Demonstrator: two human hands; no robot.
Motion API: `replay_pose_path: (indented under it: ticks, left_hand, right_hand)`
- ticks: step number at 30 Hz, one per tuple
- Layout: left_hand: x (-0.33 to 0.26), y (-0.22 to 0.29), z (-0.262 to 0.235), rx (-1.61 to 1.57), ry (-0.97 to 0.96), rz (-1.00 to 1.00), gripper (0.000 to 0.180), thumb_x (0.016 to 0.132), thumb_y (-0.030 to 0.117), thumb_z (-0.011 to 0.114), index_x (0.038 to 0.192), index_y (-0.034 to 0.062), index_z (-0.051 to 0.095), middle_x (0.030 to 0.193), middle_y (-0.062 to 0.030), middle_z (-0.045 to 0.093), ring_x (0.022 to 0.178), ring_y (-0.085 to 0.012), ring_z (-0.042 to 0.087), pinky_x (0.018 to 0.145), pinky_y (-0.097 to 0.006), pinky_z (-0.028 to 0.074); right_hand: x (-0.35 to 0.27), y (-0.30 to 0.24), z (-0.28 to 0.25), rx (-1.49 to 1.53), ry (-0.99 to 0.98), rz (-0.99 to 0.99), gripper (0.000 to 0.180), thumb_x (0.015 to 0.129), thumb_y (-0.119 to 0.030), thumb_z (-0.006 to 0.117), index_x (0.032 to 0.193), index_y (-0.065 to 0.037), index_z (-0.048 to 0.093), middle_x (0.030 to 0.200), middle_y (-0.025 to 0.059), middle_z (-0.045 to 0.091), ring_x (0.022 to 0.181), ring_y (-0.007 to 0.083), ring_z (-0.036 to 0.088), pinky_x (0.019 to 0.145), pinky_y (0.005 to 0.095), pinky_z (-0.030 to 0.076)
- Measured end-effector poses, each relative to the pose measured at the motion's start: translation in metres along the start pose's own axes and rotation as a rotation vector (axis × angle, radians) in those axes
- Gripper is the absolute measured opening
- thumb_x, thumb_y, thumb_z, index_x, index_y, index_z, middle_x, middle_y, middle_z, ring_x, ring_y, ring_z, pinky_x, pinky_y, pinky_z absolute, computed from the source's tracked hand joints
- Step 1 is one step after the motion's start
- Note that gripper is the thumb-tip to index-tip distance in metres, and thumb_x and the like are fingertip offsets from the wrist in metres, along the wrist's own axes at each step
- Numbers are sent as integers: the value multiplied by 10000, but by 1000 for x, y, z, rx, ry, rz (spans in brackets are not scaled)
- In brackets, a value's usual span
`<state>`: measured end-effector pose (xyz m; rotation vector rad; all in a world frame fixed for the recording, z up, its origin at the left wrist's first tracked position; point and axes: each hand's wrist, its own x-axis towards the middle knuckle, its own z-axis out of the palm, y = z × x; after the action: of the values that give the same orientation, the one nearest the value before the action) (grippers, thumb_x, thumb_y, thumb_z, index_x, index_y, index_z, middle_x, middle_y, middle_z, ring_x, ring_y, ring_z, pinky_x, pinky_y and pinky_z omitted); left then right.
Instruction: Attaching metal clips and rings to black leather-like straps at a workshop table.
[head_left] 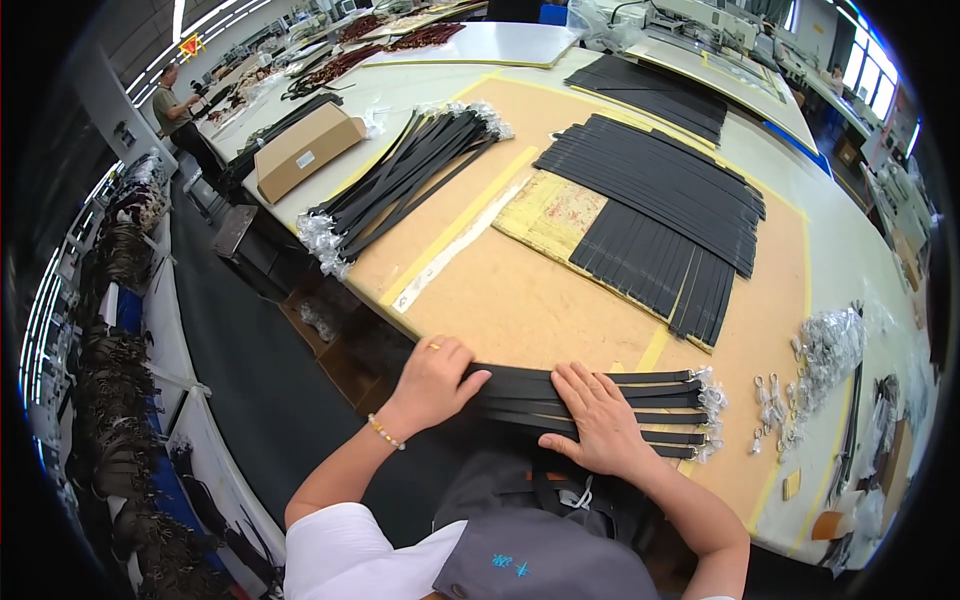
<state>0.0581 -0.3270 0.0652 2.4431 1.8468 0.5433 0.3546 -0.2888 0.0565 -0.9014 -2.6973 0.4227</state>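
A row of flat black straps (665, 418) lies across the near edge of the table, with metal clasps in clear plastic wrap (711, 405) at their right ends. Flat on top of these straps rests my right hand (598, 420), fingers stretched out and thumb apart. My left hand (432, 383), with a ring and a beaded bracelet, is at the left end of the farthest strap. Its fingers curl round there and its thumb points right along the strap; the fingertips are hidden. The left ends of the nearer straps hang in shadow over the table edge.
Farther back, black straps (650, 185) lie in rows on a yellow-edged board (540, 215). A bundle of straps (420, 175) sits at the left beside a cardboard box (305, 150). Loose metal clasps (768, 400) and a plastic-wrapped pile (830, 350) are at the right. A person (178, 120) stands far left.
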Motion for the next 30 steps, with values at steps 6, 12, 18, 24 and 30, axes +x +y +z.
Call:
replay_pose_path:
  ticks: [6,12,18,24,30]
  left_hand:
    - [-21,-24,11,-382,-275,-29,544,907,478,696,1090,-34,691,1048,-208,701,990,-369,670,918,-402,507]
    - [4,8,68,-870,-1072,-17,715,922,509,688,1346,-55,574,1286,-237,651,1207,-316,618,1023,-369,477]
    - [23,51,93,-953,-1256,131,847,872,451,760,1486,-32,433,1518,-200,470,1403,-274,435,1144,-326,350]
    - [6,64,103,-1173,-1101,149,707,890,345,763,1440,-14,501,1459,-194,523,1389,-261,446,1151,-333,344]
    - [-1,80,97,-1548,-1469,22,332,972,232,675,1196,-13,649,880,-79,696,887,-147,649,878,-292,500]
  right_hand:
    - [-14,-1,-5,31,-86,-115,793,948,-578,568,1480,-6,433,1534,157,450,1460,296,371,1204,427,278]
    - [-22,-2,-8,35,-139,-243,754,985,-583,494,1491,-28,428,1538,136,452,1460,281,373,1201,422,290]
    - [-32,-1,-8,98,-184,-324,731,1006,-584,450,1512,-57,418,1545,111,452,1463,250,375,1213,402,286]
    - [-32,1,-8,114,-194,-348,692,1011,-545,472,1502,-60,432,1526,107,473,1459,259,380,1213,405,293]
    - [-36,3,-12,209,-213,-348,586,1020,-466,510,1452,-70,494,1457,124,541,1408,279,449,1184,415,348]
